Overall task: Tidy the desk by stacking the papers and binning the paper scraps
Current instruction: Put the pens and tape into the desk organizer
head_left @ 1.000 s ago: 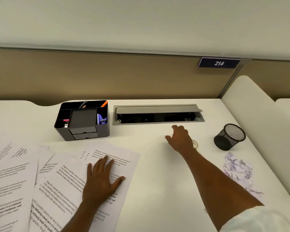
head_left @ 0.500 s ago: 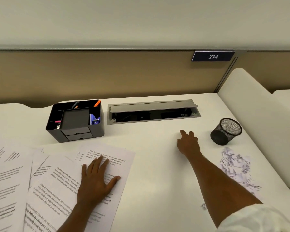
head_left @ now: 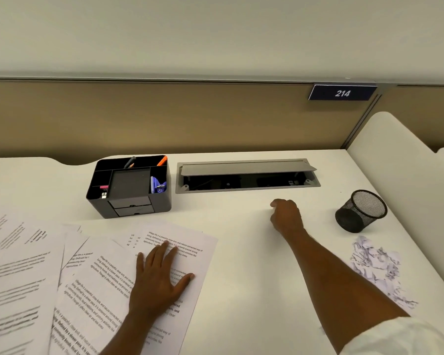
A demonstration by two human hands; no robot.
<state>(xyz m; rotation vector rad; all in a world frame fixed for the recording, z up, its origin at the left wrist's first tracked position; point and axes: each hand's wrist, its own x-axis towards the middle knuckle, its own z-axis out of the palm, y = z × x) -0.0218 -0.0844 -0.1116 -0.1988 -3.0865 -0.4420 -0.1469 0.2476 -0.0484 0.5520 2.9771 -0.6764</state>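
The person's left hand (head_left: 159, 280) lies flat with its fingers straight and spread. It presses on the top sheet of the papers (head_left: 92, 278), which fan loosely across the lower left of the frame and are not yet squared into a stack. The right hand (head_left: 286, 216) reaches to the centre right, knuckles up and fingers curled down onto the bare desk (head_left: 241, 290), just below the open cable tray (head_left: 246, 175). Whether it pinches a small bit of paper cannot be told, because the fingertips are hidden. The paper scraps (head_left: 377, 267) lie in a crumpled heap at the right edge of the frame, near the black mesh bin (head_left: 360, 211) above them but not touching it (the bin seems tilted, mouth toward the upper right).

The step in hand looks like scrap-picking, with the stacking left for later. The next move probably calls for swinging the right hand across to the bin. It would then need to scoop up the loose heap with the whole hand, since the bits could scatter and the light bin may need steadying.
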